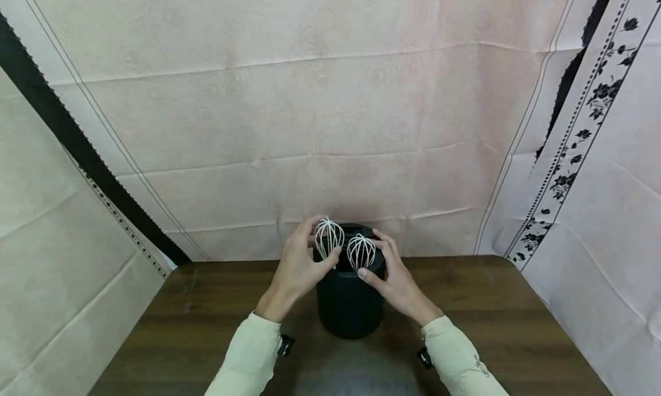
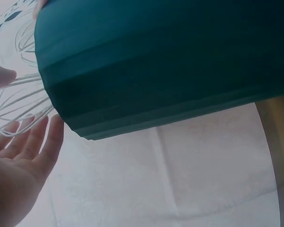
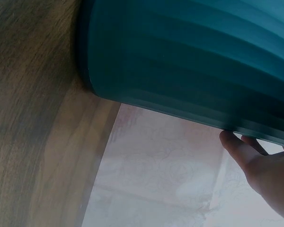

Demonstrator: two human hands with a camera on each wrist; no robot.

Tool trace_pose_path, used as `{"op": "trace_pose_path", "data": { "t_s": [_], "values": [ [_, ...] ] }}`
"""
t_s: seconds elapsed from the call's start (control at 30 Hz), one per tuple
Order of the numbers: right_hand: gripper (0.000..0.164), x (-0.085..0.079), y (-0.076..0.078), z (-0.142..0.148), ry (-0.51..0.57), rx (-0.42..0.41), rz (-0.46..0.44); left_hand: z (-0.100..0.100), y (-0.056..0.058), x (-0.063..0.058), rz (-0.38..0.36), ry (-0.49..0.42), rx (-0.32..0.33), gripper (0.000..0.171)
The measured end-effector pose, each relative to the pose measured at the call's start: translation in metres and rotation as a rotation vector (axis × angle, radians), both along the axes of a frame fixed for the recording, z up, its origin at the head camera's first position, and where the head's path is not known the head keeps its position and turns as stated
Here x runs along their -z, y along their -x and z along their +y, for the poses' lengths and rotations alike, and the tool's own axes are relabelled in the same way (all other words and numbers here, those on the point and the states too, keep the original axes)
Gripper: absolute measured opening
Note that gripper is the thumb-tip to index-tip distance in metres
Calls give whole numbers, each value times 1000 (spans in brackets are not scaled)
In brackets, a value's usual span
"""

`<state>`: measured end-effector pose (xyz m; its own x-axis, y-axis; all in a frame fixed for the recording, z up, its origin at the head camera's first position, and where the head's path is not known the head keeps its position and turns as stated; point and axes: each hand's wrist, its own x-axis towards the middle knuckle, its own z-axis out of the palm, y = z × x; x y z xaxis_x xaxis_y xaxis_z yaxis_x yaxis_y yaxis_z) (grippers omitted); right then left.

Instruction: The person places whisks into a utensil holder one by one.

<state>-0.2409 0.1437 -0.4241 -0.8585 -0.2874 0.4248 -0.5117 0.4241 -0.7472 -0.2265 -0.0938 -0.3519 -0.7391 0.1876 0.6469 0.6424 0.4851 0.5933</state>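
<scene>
A dark green ribbed utensil holder (image 1: 350, 307) stands upright on the table, its black top partly covered by the hands. Two white wire whisks rise from it, wire loops upward. My left hand (image 1: 299, 261) holds the left whisk (image 1: 329, 235), thumb in front and fingers behind; the left wrist view shows that whisk (image 2: 23, 101) between thumb and fingers. Around the right whisk (image 1: 361, 251) my right hand (image 1: 397, 281) has its thumb in front at the rim and its fingers on the far side. In the right wrist view, fingers touch the holder's side (image 3: 189, 61). Both whisk handles are hidden inside.
The brown wooden table (image 1: 217, 327) extends to both sides of the holder. Close behind it hangs a pale patterned cloth (image 1: 335, 115), with more cloth (image 1: 604, 241) at the right and left. Dark camera straps sit at both wrists.
</scene>
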Motion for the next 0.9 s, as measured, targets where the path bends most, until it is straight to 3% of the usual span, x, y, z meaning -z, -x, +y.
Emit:
{"op": "trace_pose_path", "data": {
  "t_s": [0.23,0.53,0.9],
  "values": [
    [66,2,0,-1,-2,5,2,-6,-1,7,49,86,28,67],
    [64,4,-1,-3,8,0,5,-4,0,16,27,115,10,65],
    [67,2,0,-1,1,2,7,1,0,14,-2,163,-38,65]
  ]
}}
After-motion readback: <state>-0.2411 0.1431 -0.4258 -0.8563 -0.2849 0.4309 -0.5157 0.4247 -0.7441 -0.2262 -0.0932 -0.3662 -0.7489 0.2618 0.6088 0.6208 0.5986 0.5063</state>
